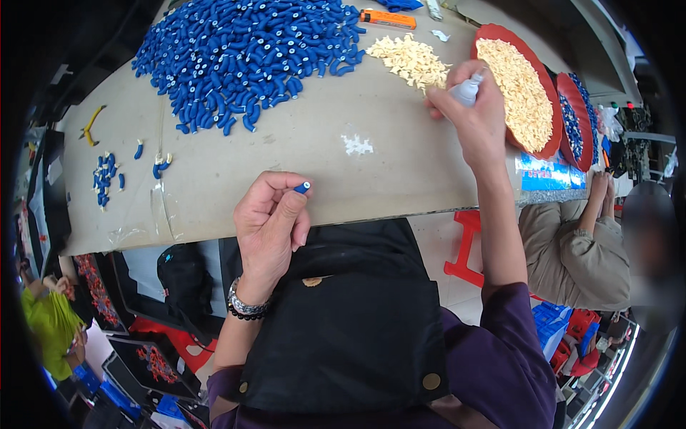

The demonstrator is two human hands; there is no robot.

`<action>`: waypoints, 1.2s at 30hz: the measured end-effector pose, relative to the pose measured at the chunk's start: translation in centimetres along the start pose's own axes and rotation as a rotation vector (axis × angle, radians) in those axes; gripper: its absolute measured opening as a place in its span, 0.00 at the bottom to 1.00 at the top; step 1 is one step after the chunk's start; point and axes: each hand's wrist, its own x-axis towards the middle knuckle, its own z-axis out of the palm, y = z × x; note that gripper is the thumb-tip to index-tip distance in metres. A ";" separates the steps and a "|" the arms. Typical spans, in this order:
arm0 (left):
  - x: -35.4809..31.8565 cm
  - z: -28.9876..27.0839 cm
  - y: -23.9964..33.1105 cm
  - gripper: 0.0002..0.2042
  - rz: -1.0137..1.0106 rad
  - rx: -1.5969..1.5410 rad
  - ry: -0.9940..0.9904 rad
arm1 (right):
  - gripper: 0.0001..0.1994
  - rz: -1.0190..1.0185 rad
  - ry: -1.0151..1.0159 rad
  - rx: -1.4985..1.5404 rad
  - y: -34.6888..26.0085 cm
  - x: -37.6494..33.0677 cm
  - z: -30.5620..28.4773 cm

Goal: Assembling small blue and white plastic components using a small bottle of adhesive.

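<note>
tabletop (400, 171): grey-beige, spread out in front of both hands.

pile of blue pieces (243, 57): short, curved, tube-like, many showing pale ends; heaped well beyond the left hand.

red tray (491, 32): wavy rim, filled with small cream pieces; just right of the right hand, which hides part of its edge.

left hand (271, 211): near edge of tabletop, thumb and curled fingers pinching one blue piece.

right hand (480, 118): raised, farther out than the left, fingers wrapped around a small bottle. contact with the cream pieces behind it: cannot tell.

cream pile (407, 61): loose, just beyond the right hand and to its left.

blue group (106, 179): several pieces, some with cream tips; well apart, left of the left hand.

small bottle (466, 91): whitish, in the right hand's grip, tilted.

white patch (356, 145): on the surface, between the two hands.

blue piece (304, 187): at the left hand's thumb tip, pale end exposed; well apart from the bottle.
</note>
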 end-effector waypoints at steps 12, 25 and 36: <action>0.2 0.1 -0.1 0.06 -0.004 0.010 -0.018 | 0.12 -0.382 -0.092 -0.878 -0.1 2.8 1.3; 0.3 -0.2 -0.5 0.07 0.026 -0.014 -0.065 | 0.03 -0.546 -0.104 -1.000 0.0 1.6 1.6; 0.3 -0.3 -0.6 0.07 0.023 -0.003 -0.084 | 0.08 -0.196 -0.286 -0.824 -1.4 1.6 0.7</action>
